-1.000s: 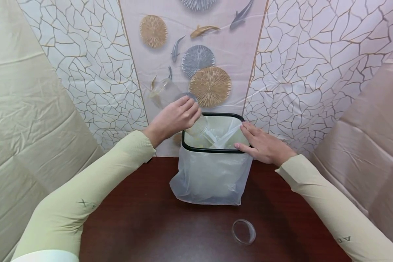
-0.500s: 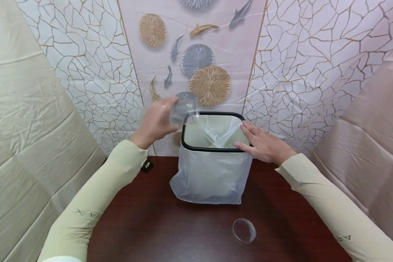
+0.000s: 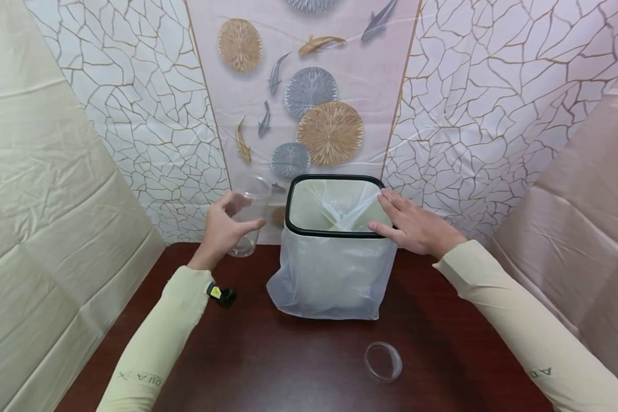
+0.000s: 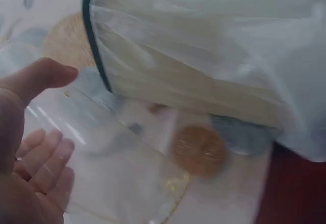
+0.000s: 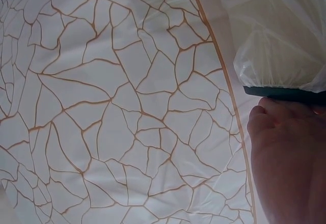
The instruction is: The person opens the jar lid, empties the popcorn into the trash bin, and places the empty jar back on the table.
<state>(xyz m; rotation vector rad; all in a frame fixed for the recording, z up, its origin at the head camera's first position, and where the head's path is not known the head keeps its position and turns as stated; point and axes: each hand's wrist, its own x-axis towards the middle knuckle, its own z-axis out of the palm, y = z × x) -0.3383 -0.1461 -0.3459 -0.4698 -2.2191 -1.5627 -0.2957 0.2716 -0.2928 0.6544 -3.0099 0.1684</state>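
My left hand grips a clear plastic cup just left of the bin, its rim up and its body leaning slightly. A few yellowish bits cling near the cup's base in the left wrist view. The white bin wears a translucent liner bag, held under a black rim frame. Fingers extended, my right hand rests on the right side of that rim; its thumb lies at the front corner. Folds of the liner show inside the bin, whose bottom is hidden.
A round clear lid lies on the dark red-brown table, in front of the bin. Behind stands a patterned cloth backdrop, with beige cloth at both sides. A small black device is at my left wrist.
My left hand has turned the cup from tipped over the bin to rim up, and moved it down and left, clear of the bin. My right hand has stayed on the rim.
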